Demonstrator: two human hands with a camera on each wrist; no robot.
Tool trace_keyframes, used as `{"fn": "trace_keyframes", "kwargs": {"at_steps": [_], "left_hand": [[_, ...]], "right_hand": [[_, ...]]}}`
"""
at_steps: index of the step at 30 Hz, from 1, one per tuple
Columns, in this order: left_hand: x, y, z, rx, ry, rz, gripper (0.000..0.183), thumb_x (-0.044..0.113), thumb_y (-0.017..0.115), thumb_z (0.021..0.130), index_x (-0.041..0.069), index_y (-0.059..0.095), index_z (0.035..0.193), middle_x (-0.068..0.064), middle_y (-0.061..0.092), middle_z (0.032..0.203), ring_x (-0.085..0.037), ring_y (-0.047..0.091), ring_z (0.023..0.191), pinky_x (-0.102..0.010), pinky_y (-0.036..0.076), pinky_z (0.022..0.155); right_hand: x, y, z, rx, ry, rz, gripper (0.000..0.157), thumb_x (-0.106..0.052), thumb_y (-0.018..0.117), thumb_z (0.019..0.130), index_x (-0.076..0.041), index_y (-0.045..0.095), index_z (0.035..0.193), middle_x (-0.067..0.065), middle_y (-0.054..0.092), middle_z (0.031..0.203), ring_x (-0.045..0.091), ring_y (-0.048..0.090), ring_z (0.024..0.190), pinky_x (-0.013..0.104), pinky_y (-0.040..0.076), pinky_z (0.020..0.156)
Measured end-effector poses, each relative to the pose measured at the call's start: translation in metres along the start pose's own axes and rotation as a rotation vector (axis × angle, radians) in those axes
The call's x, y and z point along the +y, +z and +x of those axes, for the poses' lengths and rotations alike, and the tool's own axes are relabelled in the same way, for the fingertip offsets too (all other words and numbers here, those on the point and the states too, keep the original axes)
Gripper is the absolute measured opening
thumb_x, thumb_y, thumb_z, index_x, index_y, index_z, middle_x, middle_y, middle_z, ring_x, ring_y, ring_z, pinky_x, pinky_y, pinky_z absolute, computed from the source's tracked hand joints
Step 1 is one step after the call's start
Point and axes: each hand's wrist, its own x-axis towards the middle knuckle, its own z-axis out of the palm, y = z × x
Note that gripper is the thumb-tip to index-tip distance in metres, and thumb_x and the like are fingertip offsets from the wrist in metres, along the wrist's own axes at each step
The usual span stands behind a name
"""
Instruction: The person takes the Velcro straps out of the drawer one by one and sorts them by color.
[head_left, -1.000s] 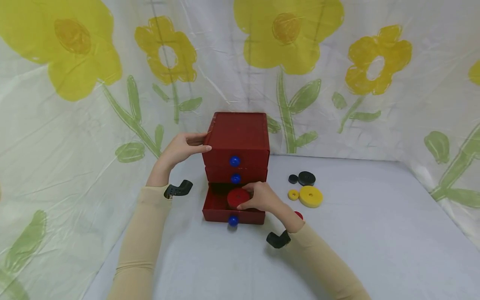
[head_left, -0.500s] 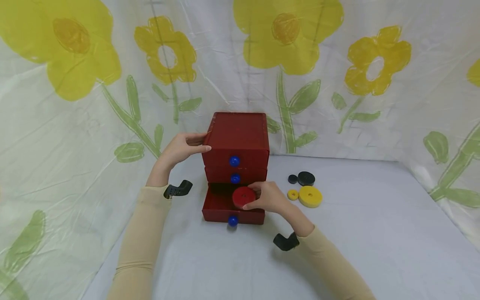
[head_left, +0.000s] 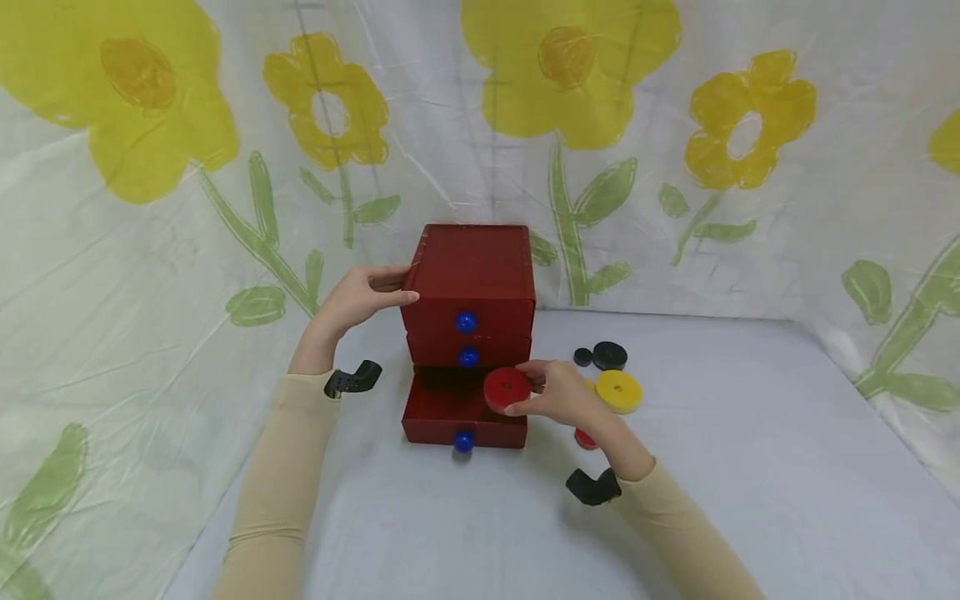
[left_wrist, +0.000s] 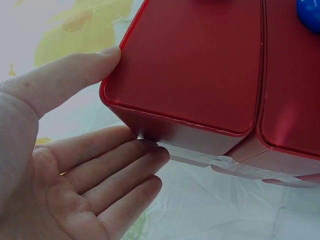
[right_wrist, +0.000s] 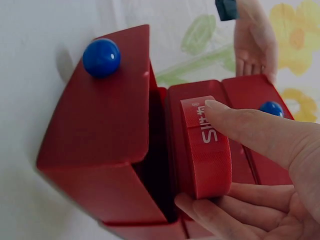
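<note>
A red roll of tape (head_left: 507, 390) with white lettering on its outer band is pinched between the thumb and fingers of my right hand (head_left: 562, 395). In the right wrist view, the roll (right_wrist: 207, 160) is raised beside the pulled-out bottom drawer (right_wrist: 100, 120). That drawer (head_left: 431, 430) belongs to a red cabinet (head_left: 476, 262) with blue knobs; its two upper drawers are closed. My left hand (head_left: 354, 300) touches the cabinet's left side, its thumb at the front edge. The left wrist view has this hand (left_wrist: 70, 185) with fingers nearly straight against the cabinet corner (left_wrist: 185, 70).
Right of the cabinet lie a large black roll (head_left: 610, 356), a small black one (head_left: 582, 357) and a large yellow roll (head_left: 618, 391). A small yellow piece and a small red roll (head_left: 586, 438) are partly hidden by my right arm. Behind hangs a flowered sheet (head_left: 450, 108).
My right hand has lifted the red roll from inside the bottom drawer and carried it rightward, to the drawer's right edge. My left hand stays at the cabinet.
</note>
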Motion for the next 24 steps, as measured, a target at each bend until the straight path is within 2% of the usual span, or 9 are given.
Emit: {"fn": "trace_keyframes", "kwargs": {"at_steps": [7,10,24], "left_hand": [[-0.025,-0.002,0.016,0.007,0.009,-0.005,0.067,0.035,0.073,0.083,0.013,0.047,0.141,-0.011,0.054,0.138,-0.024,0.051,0.128,-0.051,0.033,0.109],[-0.03,-0.002,0.018,0.015,0.019,-0.002,0.068,0.039,0.074,0.081,0.016,0.049,0.14,-0.009,0.055,0.136,-0.023,0.052,0.126,-0.051,0.034,0.109],[-0.03,-0.001,0.019,0.029,0.013,0.013,0.07,0.045,0.074,0.079,0.018,0.05,0.139,-0.005,0.057,0.135,-0.02,0.054,0.124,-0.05,0.036,0.108]], "right_hand": [[0.009,-0.006,-0.007,0.026,0.007,-0.01,0.066,-0.037,0.083,0.071,-0.005,0.061,0.125,0.007,0.068,0.113,0.021,0.065,0.101,0.033,0.056,0.082],[0.013,-0.008,-0.01,0.041,-0.004,-0.008,0.064,-0.036,0.083,0.071,-0.005,0.062,0.123,0.007,0.069,0.112,0.021,0.065,0.099,0.033,0.056,0.082],[0.031,-0.018,-0.021,0.08,0.016,-0.027,0.063,-0.037,0.083,0.071,-0.004,0.062,0.121,0.008,0.069,0.109,0.02,0.066,0.095,0.032,0.056,0.079]]}}
